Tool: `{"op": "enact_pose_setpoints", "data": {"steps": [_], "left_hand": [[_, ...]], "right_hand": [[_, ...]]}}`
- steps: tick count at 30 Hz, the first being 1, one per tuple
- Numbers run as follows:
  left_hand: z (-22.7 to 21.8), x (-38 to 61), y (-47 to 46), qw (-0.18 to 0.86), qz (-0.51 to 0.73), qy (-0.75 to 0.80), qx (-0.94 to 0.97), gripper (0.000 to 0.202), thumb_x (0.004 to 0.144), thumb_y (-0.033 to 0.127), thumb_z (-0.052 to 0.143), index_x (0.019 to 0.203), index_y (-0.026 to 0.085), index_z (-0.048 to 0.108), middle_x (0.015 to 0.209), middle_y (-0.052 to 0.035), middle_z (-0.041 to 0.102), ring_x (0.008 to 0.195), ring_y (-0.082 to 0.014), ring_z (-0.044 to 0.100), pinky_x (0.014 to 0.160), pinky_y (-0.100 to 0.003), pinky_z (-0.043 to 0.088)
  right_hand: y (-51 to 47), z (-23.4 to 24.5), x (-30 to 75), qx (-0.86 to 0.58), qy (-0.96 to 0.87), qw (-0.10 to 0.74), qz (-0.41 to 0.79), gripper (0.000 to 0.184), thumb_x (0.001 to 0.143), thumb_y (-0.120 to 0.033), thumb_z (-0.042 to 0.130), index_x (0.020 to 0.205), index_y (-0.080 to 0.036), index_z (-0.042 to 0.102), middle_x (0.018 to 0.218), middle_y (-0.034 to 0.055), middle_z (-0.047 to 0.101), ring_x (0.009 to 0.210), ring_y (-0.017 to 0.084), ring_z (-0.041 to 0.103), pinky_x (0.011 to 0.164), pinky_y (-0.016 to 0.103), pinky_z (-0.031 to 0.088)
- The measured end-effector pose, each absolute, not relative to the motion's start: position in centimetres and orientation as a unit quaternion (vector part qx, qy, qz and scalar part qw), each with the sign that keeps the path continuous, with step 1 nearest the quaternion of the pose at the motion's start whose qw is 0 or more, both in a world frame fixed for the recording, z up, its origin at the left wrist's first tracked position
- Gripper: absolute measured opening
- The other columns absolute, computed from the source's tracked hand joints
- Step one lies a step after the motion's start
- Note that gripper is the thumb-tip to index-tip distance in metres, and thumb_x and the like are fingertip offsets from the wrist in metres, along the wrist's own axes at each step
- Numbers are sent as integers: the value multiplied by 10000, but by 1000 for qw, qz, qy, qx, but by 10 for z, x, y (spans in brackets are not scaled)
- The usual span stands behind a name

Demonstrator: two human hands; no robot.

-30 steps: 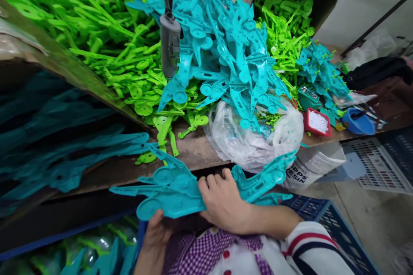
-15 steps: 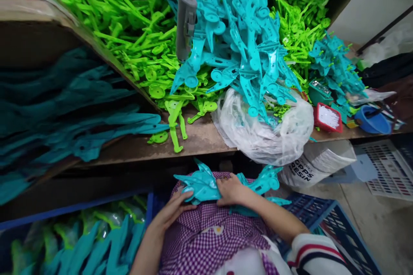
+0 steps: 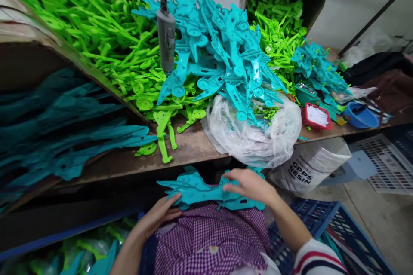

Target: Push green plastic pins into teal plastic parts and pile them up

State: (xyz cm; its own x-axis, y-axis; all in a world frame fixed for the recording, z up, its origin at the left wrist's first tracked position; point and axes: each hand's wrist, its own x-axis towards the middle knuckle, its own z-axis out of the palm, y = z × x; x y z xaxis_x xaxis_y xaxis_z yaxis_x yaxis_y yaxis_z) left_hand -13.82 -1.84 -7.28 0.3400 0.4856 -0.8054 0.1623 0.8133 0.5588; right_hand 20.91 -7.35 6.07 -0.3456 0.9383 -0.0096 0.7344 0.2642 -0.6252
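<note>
Across my lap, on a purple checkered apron (image 3: 213, 232), lies a long teal plastic part (image 3: 203, 193) with pointed ends on its left. Its ribbed side with small holes and slots faces up. My left hand (image 3: 166, 210) is closed on the left end, thumb on top and fingers beneath. Over the right half, my right hand (image 3: 248, 184) bends its fingers onto the part, fingertips near its middle; the thumb is hidden. Whether a small piece sits under those fingertips I cannot make out.
A grey electric screwdriver (image 3: 166, 41) hangs over heaps of teal parts (image 3: 222, 51) and green parts (image 3: 122, 60) on the bench. A clear plastic bag (image 3: 226, 129) sits at the bench edge, a red tray (image 3: 318, 117) right of it. Blue crates (image 3: 351, 232) flank me.
The teal part has turned from its smooth, shiny side to its ribbed side. My right hand has shifted right along it. The view has tilted a little.
</note>
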Motion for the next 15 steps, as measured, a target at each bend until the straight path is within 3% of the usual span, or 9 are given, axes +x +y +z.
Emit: {"op": "enact_pose_setpoints", "data": {"steps": [2, 4, 7, 10, 15], "left_hand": [[-73, -136, -7, 726, 41, 592, 346, 607, 681, 624, 757, 1057, 153, 677, 995, -113, 749, 840, -278, 741, 752, -356, 612], [-76, -133, 4, 690, 4, 604, 398, 654, 613, 693, 753, 950, 136, 687, 857, -117, 751, 748, -296, 738, 649, -346, 607], [-84, -130, 9, 684, -1, 587, 433, 670, 577, 738, 736, 873, 140, 689, 790, -118, 741, 697, -286, 726, 624, -344, 592], [-93, -131, 1, 688, 15, 580, 437, 668, 574, 753, 721, 855, 148, 687, 766, -108, 733, 673, -259, 712, 628, -329, 577], [-102, -131, -12, 669, 44, 577, 466, 654, 596, 795, 658, 760, 161, 659, 686, -85, 699, 621, -247, 682, 575, -317, 535]], "right_hand": [[-47, 85, 255, -612, -691, 297, 245, 315, 1006, -370, 432, 1186, -217, 641, 1128, 69, 708, 1026, 189, 664, 919, 296, 496], [-11, 94, 300, -671, -625, 342, 205, 338, 1000, -323, 401, 1196, -179, 636, 1142, 85, 699, 1016, 185, 658, 905, 310, 501], [30, 85, 359, -743, -596, 243, 185, 353, 949, -241, 454, 1234, -125, 626, 1246, 133, 658, 1113, 203, 628, 959, 313, 469], [36, 69, 397, -810, -562, 110, 126, 337, 941, -211, 469, 1199, -81, 642, 1225, 186, 658, 1153, 240, 612, 983, 316, 436], [40, 63, 401, -866, -499, 28, 22, 366, 973, -218, 418, 1261, -37, 553, 1165, 242, 642, 1076, 287, 628, 892, 358, 455]]}}
